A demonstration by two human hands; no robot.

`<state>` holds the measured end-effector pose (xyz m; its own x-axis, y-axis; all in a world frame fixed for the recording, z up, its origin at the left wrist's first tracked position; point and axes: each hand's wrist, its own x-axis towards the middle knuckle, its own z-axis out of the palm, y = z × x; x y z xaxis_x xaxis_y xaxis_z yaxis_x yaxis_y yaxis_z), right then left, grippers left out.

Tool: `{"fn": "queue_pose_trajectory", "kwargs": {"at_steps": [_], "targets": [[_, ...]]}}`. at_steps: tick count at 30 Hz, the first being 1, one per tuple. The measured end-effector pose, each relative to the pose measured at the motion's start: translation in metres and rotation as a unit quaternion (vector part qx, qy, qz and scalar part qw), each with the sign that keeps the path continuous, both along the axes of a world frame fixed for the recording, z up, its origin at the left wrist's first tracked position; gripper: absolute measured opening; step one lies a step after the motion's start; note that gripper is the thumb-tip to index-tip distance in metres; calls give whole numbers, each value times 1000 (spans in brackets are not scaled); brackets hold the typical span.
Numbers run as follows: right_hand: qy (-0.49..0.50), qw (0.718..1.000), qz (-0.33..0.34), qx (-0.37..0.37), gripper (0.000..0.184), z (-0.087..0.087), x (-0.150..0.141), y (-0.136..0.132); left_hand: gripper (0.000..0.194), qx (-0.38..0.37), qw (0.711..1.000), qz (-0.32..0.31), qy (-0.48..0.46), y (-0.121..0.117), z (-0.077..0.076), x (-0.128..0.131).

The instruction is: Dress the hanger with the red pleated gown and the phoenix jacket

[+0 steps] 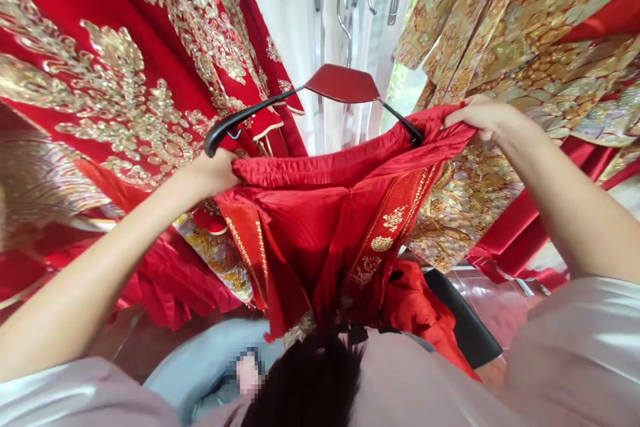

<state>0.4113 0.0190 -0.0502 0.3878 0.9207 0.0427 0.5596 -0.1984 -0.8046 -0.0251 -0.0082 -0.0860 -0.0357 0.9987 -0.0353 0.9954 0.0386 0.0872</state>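
Note:
A red skirt [310, 220] with an elastic-looking waistband and gold-embroidered panels is spread between my two hands. My left hand [217, 173] is closed on the waistband's left end, right beside the black tip of a clothes hanger [343, 83]. At the other end, my right hand [483, 117] pinches the waistband from above and stretches it up and to the right. The hanger has a red centre plate, black arms and a metal hook. Its right arm reaches down into the waistband, while its left arm shows outside the skirt. The skirt's lower part is hidden by my head and hair.
A red garment with gold sequin embroidery [165, 60] hangs on the left. Gold patterned garments [520, 33] hang on the right. Behind the hanger are a white curtain [285, 20] and a window frame. Red cloth [420, 307] lies by a black flat object [463, 320] below.

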Motion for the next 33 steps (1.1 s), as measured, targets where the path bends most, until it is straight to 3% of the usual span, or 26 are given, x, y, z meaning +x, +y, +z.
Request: {"fn": "queue_pose_trajectory", "kwargs": {"at_steps": [2, 4, 6, 8, 10, 13, 16, 18, 20, 25, 29, 33], "targets": [[-1, 1000, 15, -17, 17, -10, -1, 2, 18, -39, 998, -45, 21, -6, -14, 4], [-81, 995, 23, -48, 12, -24, 0, 2, 17, -66, 991, -113, 7, -11, -30, 9], [-176, 981, 26, -73, 10, -45, 1, 0, 28, -89, 984, -153, -27, -19, -49, 15], [-237, 965, 43, -98, 14, -72, 2, -4, 42, -104, 983, -149, -33, -27, -73, 22], [-259, 948, 95, -158, 19, -98, 1, -12, 44, -128, 982, -135, -15, -36, -99, 28], [-188, 936, 193, -227, 18, -130, -2, -26, 36, -183, 975, -130, 4, -44, -133, 31], [-32, 966, 179, -184, 19, -140, -3, -42, 30, -189, 974, -123, -27, -44, -147, 23], [75, 976, 125, -163, 21, -134, -3, -54, 29, -176, 975, -118, -61, -43, -142, 14], [186, 965, 91, -158, 35, -119, -4, -67, 29, -165, 975, -118, -87, -42, -131, 6], [388, 904, 134, -122, 79, -69, -13, -94, 29, -107, 981, -135, -88, -43, -99, -4], [423, 890, 128, -118, 71, -46, -21, -92, 31, -71, 989, -125, -21, -33, -75, -1], [407, 901, 95, -113, 65, -43, -20, -74, 33, -51, 993, -99, 41, -16, -51, 8]]}}
